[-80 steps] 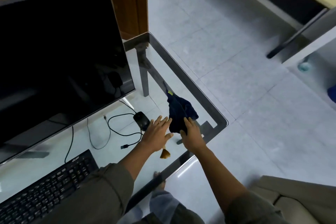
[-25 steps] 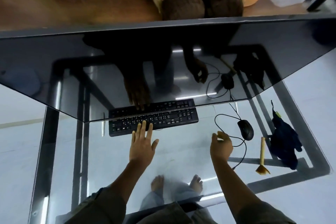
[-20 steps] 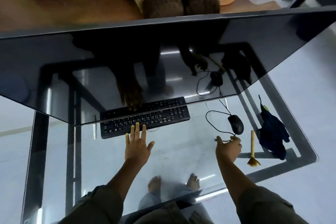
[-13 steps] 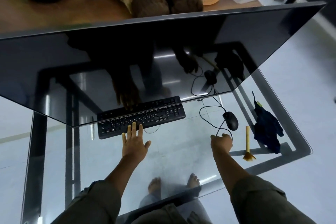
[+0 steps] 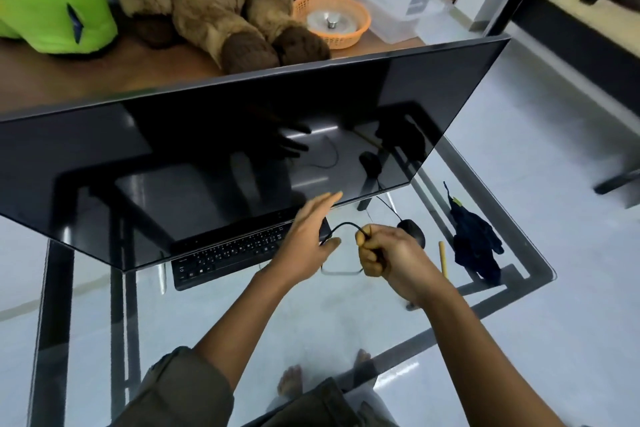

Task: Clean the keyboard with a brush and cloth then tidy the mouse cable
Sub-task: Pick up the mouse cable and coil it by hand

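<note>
My right hand (image 5: pixel 388 253) is closed around the black mouse cable (image 5: pixel 343 226), which arcs up from my fist toward my left hand (image 5: pixel 308 239). The left hand is spread, fingers apart, with its thumb touching the cable loop; it covers the right end of the black keyboard (image 5: pixel 225 255). The black mouse (image 5: pixel 414 230) sits just right of my right fist. A yellow-handled brush (image 5: pixel 443 258) lies beside it, and the dark blue cloth (image 5: pixel 476 246) is crumpled further right on the glass table (image 5: pixel 530 274).
A large dark monitor (image 5: pixel 207 163) overhangs the back half of the keyboard. Behind it, on a wooden surface, sit a brown plush bear (image 5: pixel 221 0), a green plush toy (image 5: pixel 52 0) and an orange basket (image 5: pixel 332 19). My bare feet show through the glass.
My right hand has lifted the cable off the glass and bunched it in a fist. My left hand moved right from in front of the keyboard to the cable loop.
</note>
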`<state>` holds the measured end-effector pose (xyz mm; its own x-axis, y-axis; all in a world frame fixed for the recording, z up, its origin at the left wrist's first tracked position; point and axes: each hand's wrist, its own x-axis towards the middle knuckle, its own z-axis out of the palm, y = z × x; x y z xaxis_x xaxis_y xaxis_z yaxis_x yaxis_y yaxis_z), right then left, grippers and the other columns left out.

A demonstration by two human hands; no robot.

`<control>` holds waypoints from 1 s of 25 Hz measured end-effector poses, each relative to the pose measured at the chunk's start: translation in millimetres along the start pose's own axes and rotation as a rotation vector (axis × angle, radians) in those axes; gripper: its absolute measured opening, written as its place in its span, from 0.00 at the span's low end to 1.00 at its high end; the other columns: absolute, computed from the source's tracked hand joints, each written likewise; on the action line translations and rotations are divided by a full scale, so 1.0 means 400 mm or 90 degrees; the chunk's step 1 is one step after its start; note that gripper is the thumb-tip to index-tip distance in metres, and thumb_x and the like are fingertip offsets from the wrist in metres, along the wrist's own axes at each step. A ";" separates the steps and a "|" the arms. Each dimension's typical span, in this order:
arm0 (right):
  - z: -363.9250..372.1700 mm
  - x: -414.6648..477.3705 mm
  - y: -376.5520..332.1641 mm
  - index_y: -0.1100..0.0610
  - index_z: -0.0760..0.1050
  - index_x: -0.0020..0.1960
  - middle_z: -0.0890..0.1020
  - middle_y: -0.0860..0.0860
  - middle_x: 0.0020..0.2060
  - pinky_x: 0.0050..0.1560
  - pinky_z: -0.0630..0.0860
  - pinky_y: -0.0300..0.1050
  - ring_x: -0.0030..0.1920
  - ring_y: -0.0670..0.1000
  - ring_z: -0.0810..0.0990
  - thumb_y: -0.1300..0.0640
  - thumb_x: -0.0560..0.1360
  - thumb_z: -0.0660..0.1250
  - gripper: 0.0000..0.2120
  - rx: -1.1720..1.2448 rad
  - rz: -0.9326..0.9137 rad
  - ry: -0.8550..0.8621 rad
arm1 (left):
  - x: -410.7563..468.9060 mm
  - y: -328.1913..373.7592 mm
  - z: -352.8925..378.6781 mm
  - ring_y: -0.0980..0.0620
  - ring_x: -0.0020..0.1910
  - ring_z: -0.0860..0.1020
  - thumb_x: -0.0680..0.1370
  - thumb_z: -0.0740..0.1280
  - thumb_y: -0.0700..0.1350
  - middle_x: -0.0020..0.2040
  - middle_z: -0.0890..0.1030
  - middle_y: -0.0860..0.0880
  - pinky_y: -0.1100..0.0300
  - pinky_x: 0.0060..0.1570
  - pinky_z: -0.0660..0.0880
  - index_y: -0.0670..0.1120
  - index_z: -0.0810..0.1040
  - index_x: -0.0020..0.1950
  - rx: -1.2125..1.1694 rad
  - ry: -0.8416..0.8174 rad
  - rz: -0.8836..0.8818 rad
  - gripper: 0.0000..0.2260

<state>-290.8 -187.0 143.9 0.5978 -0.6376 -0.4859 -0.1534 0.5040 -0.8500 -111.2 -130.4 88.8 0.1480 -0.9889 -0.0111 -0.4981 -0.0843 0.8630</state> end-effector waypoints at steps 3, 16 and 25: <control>0.048 -0.046 -0.099 0.61 0.74 0.42 0.61 0.52 0.29 0.29 0.57 0.40 0.30 0.50 0.57 0.60 0.79 0.58 0.09 0.036 -0.035 -0.078 | 0.029 0.087 -0.037 0.56 0.64 0.75 0.79 0.68 0.42 0.64 0.77 0.54 0.60 0.66 0.72 0.54 0.78 0.65 -0.024 0.011 0.088 0.15; 0.182 -0.033 -0.301 0.61 0.74 0.50 0.84 0.59 0.52 0.63 0.77 0.52 0.61 0.61 0.81 0.71 0.80 0.60 0.07 0.199 -0.499 -0.020 | -0.042 0.256 -0.228 0.55 0.32 0.74 0.83 0.63 0.48 0.33 0.79 0.50 0.61 0.36 0.70 0.50 0.79 0.42 0.081 -0.094 0.103 0.11; 0.233 -0.010 -0.240 0.54 0.77 0.45 0.72 0.50 0.31 0.38 0.66 0.45 0.34 0.50 0.68 0.65 0.81 0.54 0.15 -0.204 -0.363 -0.055 | -0.062 0.353 -0.450 0.48 0.42 0.81 0.82 0.66 0.45 0.41 0.83 0.48 0.50 0.46 0.77 0.46 0.82 0.47 0.042 -0.042 0.208 0.08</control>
<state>-205.1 -178.7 246.3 0.7138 -0.6973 0.0656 -0.0128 -0.1067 -0.9942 -31.3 -95.8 302.0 -0.0833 -0.9705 0.2263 -0.5649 0.2331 0.7916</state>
